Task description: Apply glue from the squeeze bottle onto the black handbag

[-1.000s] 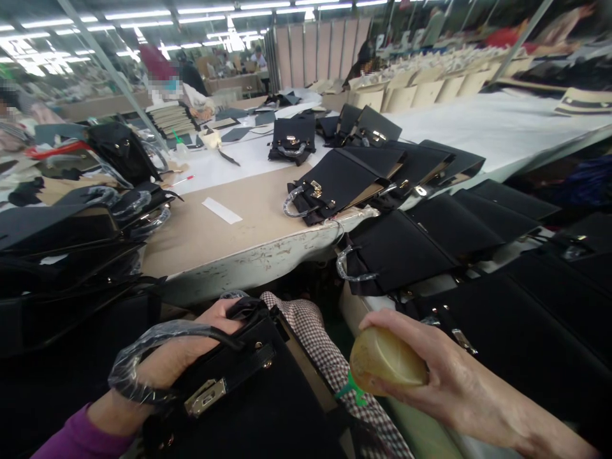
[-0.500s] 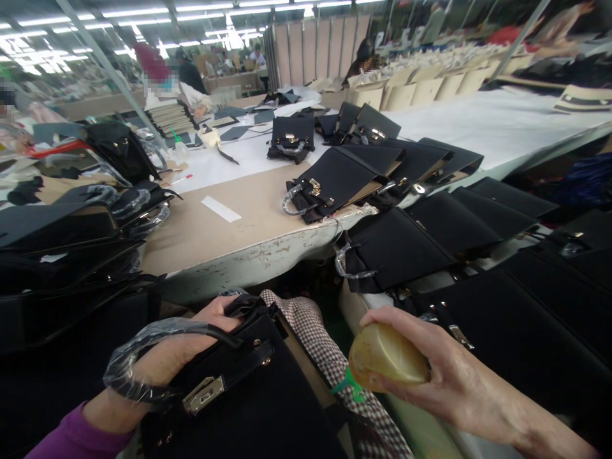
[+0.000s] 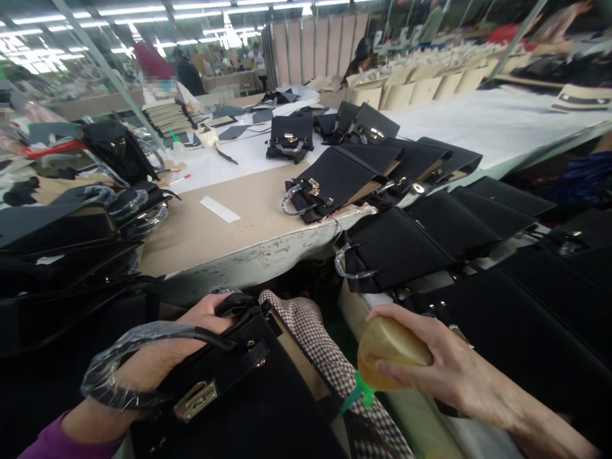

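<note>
A black handbag (image 3: 248,401) with a gold clasp lies tilted on my lap, over checked cloth. My left hand (image 3: 191,331) passes through its plastic-wrapped handle (image 3: 108,363) and is closed on the bag's top edge; the fingertips are hidden. In my right hand (image 3: 430,357) is a squeeze bottle (image 3: 389,354) of yellowish liquid, gripped on its side. Its green nozzle (image 3: 357,392) points down and left, at the bag's open side edge. Whether the tip touches the edge, I cannot tell.
Black handbags (image 3: 396,252) lie in overlapping rows at my right, and others (image 3: 57,255) are piled at my left. A worktable (image 3: 191,236) ahead bears a white strip (image 3: 220,209) and more bags (image 3: 335,178). A co-worker (image 3: 162,89) sits across the table.
The bottle has moved slightly right, its nozzle now lower along the bag's edge. The bag and my left hand have shifted a little to the left.
</note>
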A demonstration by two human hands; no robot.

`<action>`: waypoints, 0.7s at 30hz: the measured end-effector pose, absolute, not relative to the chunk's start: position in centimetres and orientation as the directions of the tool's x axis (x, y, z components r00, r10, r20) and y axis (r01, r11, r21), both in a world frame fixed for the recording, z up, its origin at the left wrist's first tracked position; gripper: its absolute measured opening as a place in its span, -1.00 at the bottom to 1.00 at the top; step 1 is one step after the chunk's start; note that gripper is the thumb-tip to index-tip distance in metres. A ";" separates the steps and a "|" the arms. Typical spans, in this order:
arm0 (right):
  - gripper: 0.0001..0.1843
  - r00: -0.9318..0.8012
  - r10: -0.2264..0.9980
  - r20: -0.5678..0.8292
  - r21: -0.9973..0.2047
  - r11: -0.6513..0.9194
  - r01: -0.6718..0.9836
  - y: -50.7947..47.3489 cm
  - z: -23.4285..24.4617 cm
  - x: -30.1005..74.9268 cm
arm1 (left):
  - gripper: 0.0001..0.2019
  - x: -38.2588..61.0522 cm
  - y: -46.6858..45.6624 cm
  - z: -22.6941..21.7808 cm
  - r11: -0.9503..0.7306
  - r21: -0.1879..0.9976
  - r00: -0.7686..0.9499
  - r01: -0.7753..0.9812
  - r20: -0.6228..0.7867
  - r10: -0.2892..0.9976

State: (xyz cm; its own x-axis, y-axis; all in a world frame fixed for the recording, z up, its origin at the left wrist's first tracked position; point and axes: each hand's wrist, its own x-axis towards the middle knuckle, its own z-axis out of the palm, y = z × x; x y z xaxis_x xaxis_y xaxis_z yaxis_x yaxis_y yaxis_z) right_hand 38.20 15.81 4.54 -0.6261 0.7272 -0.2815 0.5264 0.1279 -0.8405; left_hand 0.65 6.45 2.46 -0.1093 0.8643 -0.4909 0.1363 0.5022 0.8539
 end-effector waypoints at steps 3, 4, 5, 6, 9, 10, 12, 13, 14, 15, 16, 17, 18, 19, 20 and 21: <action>-0.50 -0.465 0.834 -0.296 -0.909 -0.096 0.405 15.8 3.4 38.9 | -0.71 -0.9 6.7 3.2 0.450 0.869 -0.047 0.205 -0.451 0.892; -0.47 -0.411 0.860 -0.302 -0.916 -0.142 0.376 15.7 2.9 39.2 | -0.70 -1.1 6.6 3.5 0.445 0.859 -0.054 0.254 -0.447 0.893; -0.44 -0.364 0.880 -0.306 -0.916 -0.169 0.363 15.5 2.3 39.4 | -0.70 -1.1 6.3 3.7 0.442 0.841 -0.067 0.312 -0.444 0.893; -0.43 -0.323 0.896 -0.304 -0.913 -0.178 0.367 15.3 1.7 39.5 | -0.71 -0.9 6.1 3.8 0.434 0.819 -0.083 0.375 -0.437 0.896; -0.44 -0.219 0.937 -0.273 -0.898 -0.166 0.407 14.5 -0.4 39.3 | -0.69 0.5 5.4 3.1 0.373 0.771 -0.065 0.515 -0.399 0.915; -0.43 -0.187 0.946 -0.266 -0.893 -0.168 0.418 14.3 -1.1 39.0 | -0.66 1.0 5.3 2.7 0.357 0.770 -0.044 0.528 -0.395 0.917; -0.40 -0.149 0.950 -0.275 -0.884 -0.189 0.428 14.0 -2.3 38.1 | -0.63 1.6 5.3 1.8 0.340 0.783 -0.016 0.521 -0.390 0.921; -0.38 -0.146 0.947 -0.287 -0.883 -0.203 0.422 13.9 -2.8 37.6 | -0.65 1.6 5.3 1.5 0.335 0.791 -0.009 0.512 -0.385 0.923; -0.36 -0.147 0.942 -0.303 -0.886 -0.221 0.408 14.0 -3.1 37.1 | -0.69 1.4 5.4 1.4 0.339 0.797 -0.011 0.500 -0.386 0.922; -0.35 -0.151 0.936 -0.318 -0.893 -0.242 0.380 14.1 -3.3 36.6 | -0.73 0.9 5.5 1.3 0.353 0.801 -0.019 0.483 -0.393 0.919; -0.35 -0.157 0.931 -0.330 -0.903 -0.262 0.340 14.3 -3.4 36.2 | -0.77 0.3 5.6 1.4 0.372 0.806 -0.032 0.460 -0.403 0.914; -0.35 -0.164 0.927 -0.337 -0.914 -0.280 0.294 14.6 -3.5 35.8 | -0.80 -0.5 5.6 1.6 0.398 0.810 -0.054 0.432 -0.417 0.907; -0.36 -0.174 0.924 -0.339 -0.924 -0.293 0.245 14.9 -3.6 35.6 | -0.83 -1.5 5.7 1.8 0.429 0.813 -0.085 0.395 -0.432 0.898; -0.37 -0.188 0.923 -0.336 -0.934 -0.300 0.194 15.2 -3.7 35.5 | -0.84 -2.5 5.6 2.1 0.459 0.821 -0.130 0.341 -0.442 0.888; -0.38 -0.202 0.923 -0.328 -0.942 -0.304 0.142 15.5 -4.0 35.5 | -0.84 -3.6 5.6 2.3 0.477 0.838 -0.176 0.265 -0.445 0.878; -0.39 -0.215 0.923 -0.320 -0.947 -0.308 0.087 15.7 -4.3 35.6 | -0.81 -4.7 5.6 2.4 0.481 0.858 -0.209 0.180 -0.445 0.871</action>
